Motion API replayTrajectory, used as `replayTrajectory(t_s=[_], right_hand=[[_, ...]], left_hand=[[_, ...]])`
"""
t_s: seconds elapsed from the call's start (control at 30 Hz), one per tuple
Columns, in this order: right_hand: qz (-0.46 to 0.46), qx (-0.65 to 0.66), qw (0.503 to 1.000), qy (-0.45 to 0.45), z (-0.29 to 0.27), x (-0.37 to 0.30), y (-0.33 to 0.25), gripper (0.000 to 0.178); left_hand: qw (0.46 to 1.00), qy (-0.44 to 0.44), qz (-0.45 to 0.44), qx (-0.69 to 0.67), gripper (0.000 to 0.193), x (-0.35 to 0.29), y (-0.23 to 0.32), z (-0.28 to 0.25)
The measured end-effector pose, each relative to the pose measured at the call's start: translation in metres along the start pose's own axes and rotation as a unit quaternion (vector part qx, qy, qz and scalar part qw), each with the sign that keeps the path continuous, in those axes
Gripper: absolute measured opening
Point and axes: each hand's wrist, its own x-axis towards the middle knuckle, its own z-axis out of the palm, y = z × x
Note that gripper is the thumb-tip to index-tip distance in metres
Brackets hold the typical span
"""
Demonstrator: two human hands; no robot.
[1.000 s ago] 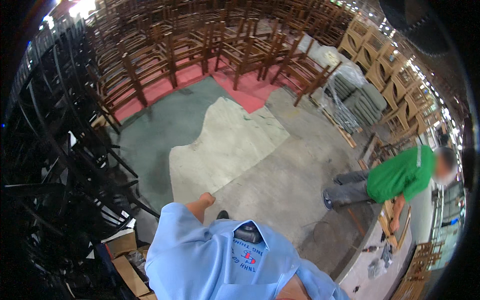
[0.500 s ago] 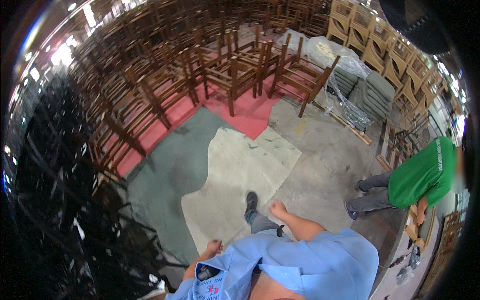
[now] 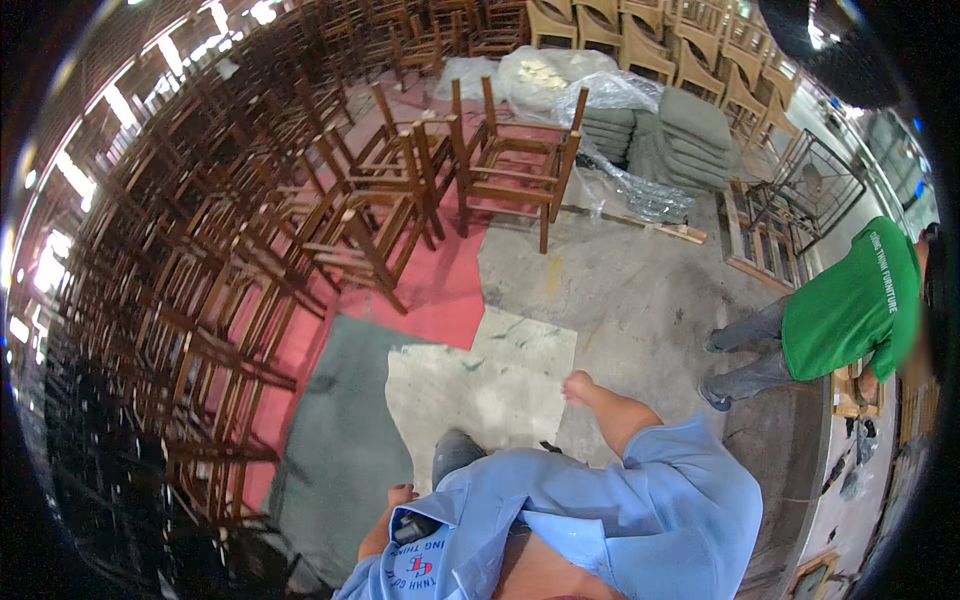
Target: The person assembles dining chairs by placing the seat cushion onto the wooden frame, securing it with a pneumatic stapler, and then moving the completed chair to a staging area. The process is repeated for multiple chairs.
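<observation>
While the right hand [image 3: 577, 388], between four and five o'clock, hangs by the edge of a cream mat [image 3: 480, 385] at six, its fingers look curled together. The left hand [image 3: 402, 495], at seven, is nearest that cream mat and a green mat [image 3: 338, 430] at eight; I cannot tell its grip. A wooden chair [image 3: 566, 158] stands at twelve, stacked cushions [image 3: 682, 142] at two, a person [image 3: 845, 310] at three.

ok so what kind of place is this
Most likely a furniture workshop or warehouse: wooden chair frames crowd together in great numbers, what look like grey-green cushions are piled up, and a co-worker stands at a workbench.
</observation>
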Motion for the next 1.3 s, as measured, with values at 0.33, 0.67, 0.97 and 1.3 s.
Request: replayTrajectory(t_s=[0.33,0.67,0.97,1.3], right_hand=[[0.092,0.254,0.963,0.002,-0.038,0.141,-0.143,0.015],[0.338,0.308,0.883,0.107,-0.078,0.130,-0.087,0.016],[0.250,0.398,0.880,0.063,-0.157,0.349,-0.233,0.015],[0.090,0.622,0.769,0.115,-0.324,0.459,-0.442,0.031]], left_hand=[[0.969,-0.243,0.043,-0.016,0.031,0.294,0.397,0.054],[0.910,-0.181,0.221,0.300,0.028,0.438,0.670,0.088],[0.783,-0.148,0.309,0.519,0.024,0.474,0.860,0.200],[0.633,-0.287,0.560,0.451,0.024,0.592,1.142,0.350]])
